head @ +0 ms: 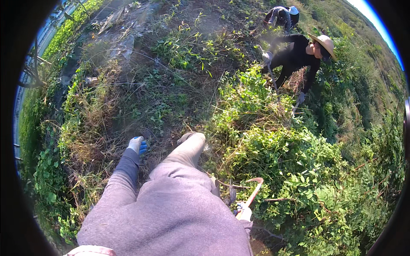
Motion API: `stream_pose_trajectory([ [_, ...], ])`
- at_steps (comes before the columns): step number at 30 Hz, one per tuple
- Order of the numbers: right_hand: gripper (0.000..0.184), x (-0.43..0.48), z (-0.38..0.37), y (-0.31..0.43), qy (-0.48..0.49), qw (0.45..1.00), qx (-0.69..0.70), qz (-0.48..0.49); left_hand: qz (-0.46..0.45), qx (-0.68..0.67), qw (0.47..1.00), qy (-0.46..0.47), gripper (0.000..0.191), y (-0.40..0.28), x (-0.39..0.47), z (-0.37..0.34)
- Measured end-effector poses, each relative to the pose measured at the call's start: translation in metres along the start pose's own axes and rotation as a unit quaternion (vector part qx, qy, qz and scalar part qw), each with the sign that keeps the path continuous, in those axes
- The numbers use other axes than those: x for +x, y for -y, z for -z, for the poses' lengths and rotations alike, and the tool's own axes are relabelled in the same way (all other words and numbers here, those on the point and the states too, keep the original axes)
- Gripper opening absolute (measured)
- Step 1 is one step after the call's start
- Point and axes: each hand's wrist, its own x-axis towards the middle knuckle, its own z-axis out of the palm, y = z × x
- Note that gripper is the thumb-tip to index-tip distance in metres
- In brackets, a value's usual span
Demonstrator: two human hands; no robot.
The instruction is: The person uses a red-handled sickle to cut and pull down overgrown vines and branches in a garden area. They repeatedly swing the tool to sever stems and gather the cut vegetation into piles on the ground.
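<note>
My left hand (pixel 138 145), in a white glove with blue-coated fingers, hangs over the dry grass left of my bent knee. Nothing shows in it, and its fingers look slightly curled and apart. Gloved as well, my right hand (pixel 244 212) is low at the right of my body, closed around the handle of a sickle (pixel 255 191). The sickle's curved blade points up and bends to the left at its tip, beside leafy green vines (pixel 272 153) and some bare woody stems.
Ahead on the right, a person in dark clothes and a straw hat (pixel 323 41) bends over the vines, holding a long-handled tool (pixel 272 76). Two more people (pixel 282 17) stoop farther off. Thin strings cross the ground. Torn grey sheeting (pixel 123 41) lies at upper left.
</note>
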Motion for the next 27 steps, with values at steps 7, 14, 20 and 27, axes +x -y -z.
stream_pose_trajectory([
  [7, 0.009, 0.055, -0.071, 0.035, -0.019, 0.991, 0.122, -0.043, -0.019, -0.002, 0.999, -0.034, 0.024, -0.090, 0.037, -0.018],
  [14, 0.010, 0.104, -0.227, 0.073, -0.074, 0.996, 0.021, -0.043, -0.203, 0.024, 0.942, 0.266, 0.038, -0.341, 0.079, -0.208],
  [20, 0.012, 0.072, -0.380, 0.083, -0.204, 0.955, 0.214, -0.035, -0.400, 0.253, 0.691, 0.547, 0.034, -0.527, -0.014, -0.450],
  [27, 0.014, 0.008, -0.456, 0.056, -0.201, 0.957, 0.210, 0.006, -0.587, 0.142, 0.033, 0.797, 0.036, -0.536, -0.194, -0.502],
])
